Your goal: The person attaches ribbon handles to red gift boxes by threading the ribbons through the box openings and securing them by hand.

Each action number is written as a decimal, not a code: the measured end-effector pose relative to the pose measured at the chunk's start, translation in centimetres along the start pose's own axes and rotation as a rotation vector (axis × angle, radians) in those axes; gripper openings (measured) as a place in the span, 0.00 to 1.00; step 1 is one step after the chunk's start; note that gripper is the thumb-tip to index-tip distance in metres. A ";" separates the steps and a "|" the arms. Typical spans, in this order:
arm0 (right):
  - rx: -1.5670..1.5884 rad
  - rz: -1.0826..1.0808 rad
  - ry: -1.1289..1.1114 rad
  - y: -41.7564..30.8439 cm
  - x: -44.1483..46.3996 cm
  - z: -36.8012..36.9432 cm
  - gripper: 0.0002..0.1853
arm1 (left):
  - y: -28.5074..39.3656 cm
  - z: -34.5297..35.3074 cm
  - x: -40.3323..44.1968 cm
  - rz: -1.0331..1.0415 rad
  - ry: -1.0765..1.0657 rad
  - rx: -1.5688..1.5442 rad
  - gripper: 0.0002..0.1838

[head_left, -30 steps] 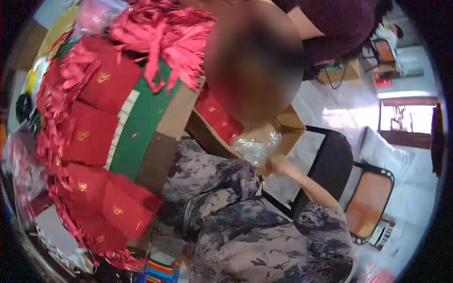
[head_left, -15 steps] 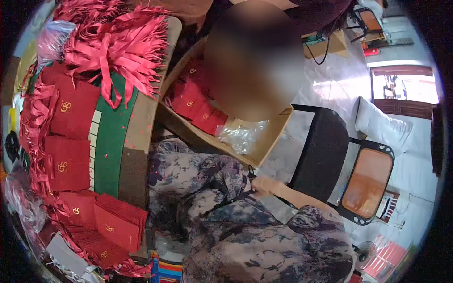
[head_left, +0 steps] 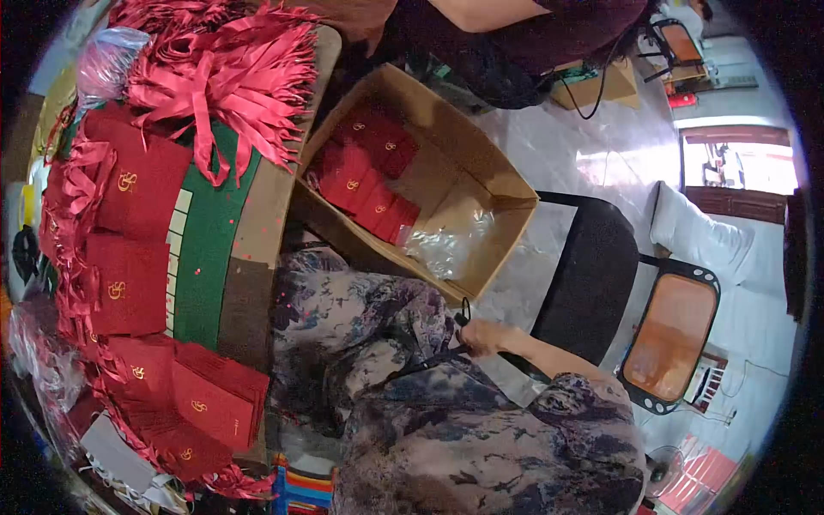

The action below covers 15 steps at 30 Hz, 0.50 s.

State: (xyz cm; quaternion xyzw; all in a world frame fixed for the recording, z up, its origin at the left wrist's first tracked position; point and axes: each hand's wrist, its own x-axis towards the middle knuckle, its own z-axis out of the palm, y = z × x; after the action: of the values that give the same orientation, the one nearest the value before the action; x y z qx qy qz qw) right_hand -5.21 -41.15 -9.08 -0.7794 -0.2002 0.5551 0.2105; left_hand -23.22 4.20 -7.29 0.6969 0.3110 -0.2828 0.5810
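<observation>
My right hand point(head_left: 482, 336) is low over my lap, beside the patterned cloth point(head_left: 360, 300) of my clothes. Its fingers look curled closed, and what they hold, if anything, is hard to make out. A small black loop of cord point(head_left: 464, 310) sticks up at the fingertips. Beyond the hand stands an open cardboard box point(head_left: 506, 163). Inside it lie several red packets point(head_left: 365, 190) with gold lettering and a crumpled clear plastic bag point(head_left: 451, 245). My left hand does not show.
Stacks of red gold-printed bags point(head_left: 129, 283) cover the table point(head_left: 249, 296) at left, beside a heap of red ribbons point(head_left: 232, 81) and a green strip point(head_left: 210, 266). A black chair point(head_left: 592, 275) stands at right. A person in dark clothing point(head_left: 566, 34) is at the top.
A blurred head that was over the cardboard box has moved up and away, uncovering the box's inside. The view has shifted slightly. My right hand stays in place by my lap.
</observation>
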 end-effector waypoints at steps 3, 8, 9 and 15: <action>0.017 0.025 0.009 -0.7 -0.7 -0.8 0.13 | 0.2 0.2 0.3 -0.002 -0.018 -0.020 0.11; -0.031 -0.071 0.023 -4.7 -3.0 -6.0 0.09 | 0.4 0.9 0.6 -0.008 -0.051 -0.058 0.11; -0.033 -0.072 0.025 -4.6 -2.9 -6.2 0.09 | 0.5 1.0 0.7 -0.007 -0.056 -0.065 0.11; -0.026 -0.132 0.134 -6.2 -4.1 -9.0 0.12 | 0.9 1.7 0.6 -0.013 -0.081 -0.114 0.11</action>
State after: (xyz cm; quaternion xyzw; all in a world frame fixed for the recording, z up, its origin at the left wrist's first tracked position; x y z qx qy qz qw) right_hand 1.60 -39.20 0.22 -0.8028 -0.2437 0.4838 0.2493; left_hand -22.18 2.52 -7.43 0.6488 0.3074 -0.2963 0.6299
